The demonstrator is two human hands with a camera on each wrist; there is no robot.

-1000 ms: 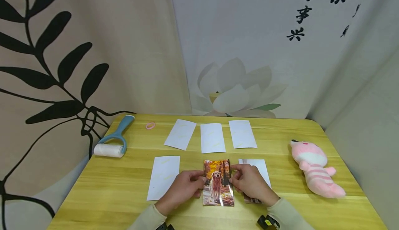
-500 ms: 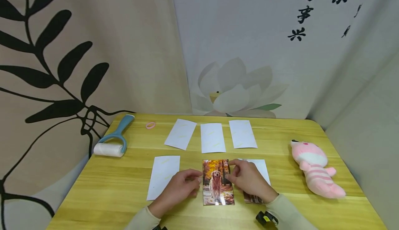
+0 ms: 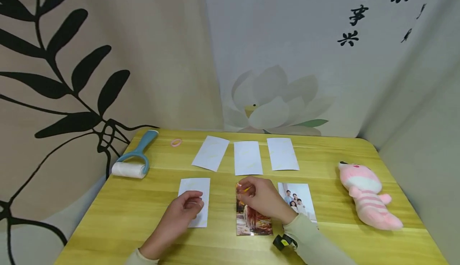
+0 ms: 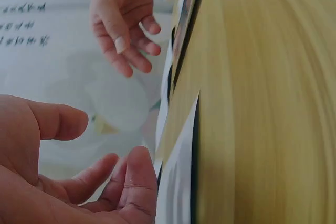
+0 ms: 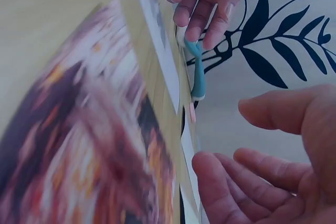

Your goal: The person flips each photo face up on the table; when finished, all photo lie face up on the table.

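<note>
My left hand (image 3: 179,217) hovers over a white-backed card (image 3: 200,217) at the near left, fingers loosely bent with nothing between them. Over the photo of a golden dog (image 3: 253,225), my right hand (image 3: 262,199) hides its upper part; the right wrist view shows its thumb and fingers apart, holding nothing, beside the picture (image 5: 89,145). To the right, partly behind the right sleeve, lies a face-up family photo (image 3: 296,201). In the left wrist view a gap shows between the left hand's (image 4: 79,177) thumb and fingers.
Three white-backed cards, left (image 3: 211,153), middle (image 3: 248,158) and right (image 3: 282,154), form a back row. A blue-handled lint roller (image 3: 134,159) and a pink ring (image 3: 176,142) lie at the back left. On the right rests a pink plush toy (image 3: 368,197).
Both hands have let go of the dog photo's edges and moved left, the left onto the near-left card, the right over the dog photo. The family photo's picture is uncovered. The view shifts slightly.
</note>
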